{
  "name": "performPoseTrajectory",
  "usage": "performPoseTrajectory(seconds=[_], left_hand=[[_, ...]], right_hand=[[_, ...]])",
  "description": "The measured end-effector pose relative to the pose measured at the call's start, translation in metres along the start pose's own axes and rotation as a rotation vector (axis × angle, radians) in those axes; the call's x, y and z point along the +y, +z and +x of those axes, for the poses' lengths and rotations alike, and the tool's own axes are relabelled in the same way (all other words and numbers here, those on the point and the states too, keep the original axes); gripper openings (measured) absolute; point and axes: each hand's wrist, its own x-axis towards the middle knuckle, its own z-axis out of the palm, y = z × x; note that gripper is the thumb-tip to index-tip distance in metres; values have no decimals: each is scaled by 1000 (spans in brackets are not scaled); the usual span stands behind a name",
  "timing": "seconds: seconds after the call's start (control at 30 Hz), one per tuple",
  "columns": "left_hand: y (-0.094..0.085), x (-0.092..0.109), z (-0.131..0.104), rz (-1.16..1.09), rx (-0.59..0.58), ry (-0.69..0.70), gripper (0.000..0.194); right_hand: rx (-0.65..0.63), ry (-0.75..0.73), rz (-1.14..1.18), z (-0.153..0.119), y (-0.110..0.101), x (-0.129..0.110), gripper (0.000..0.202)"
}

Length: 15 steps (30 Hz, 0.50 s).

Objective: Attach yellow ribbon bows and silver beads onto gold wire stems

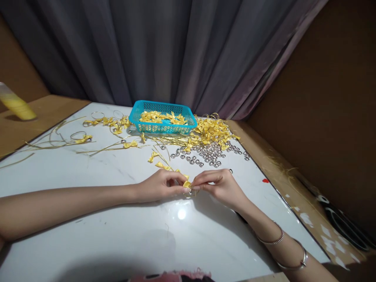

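Over the middle of the white table, my left hand (164, 184) pinches a small yellow ribbon bow (187, 183) between thumb and fingers. Meeting it from the right, my right hand (220, 186) is closed at the fingertips on a thin gold wire (196, 192) that curls in a loop below the bow. A small silver bead (190, 191) shows against the wire, under the bow. Just beyond my left hand lie a few loose yellow bows (162, 166). How the wire and bow are joined is too small to tell.
A teal basket (163, 129) holding yellow bows stands at the back. Beside it are a heap of bows on wires (210, 131) and scattered silver beads (210, 152). More wired bows (84, 139) lie left. Black-handled scissors (343, 223) rest at right; a yellow spool (18, 103) stands far left.
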Motion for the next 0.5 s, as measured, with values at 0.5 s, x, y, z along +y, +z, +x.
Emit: performPoseTrajectory(seconds=[0.5], left_hand=[[-17,-2,2,432,42,262,29]], right_hand=[[45,6,-21,3,1,5,7]])
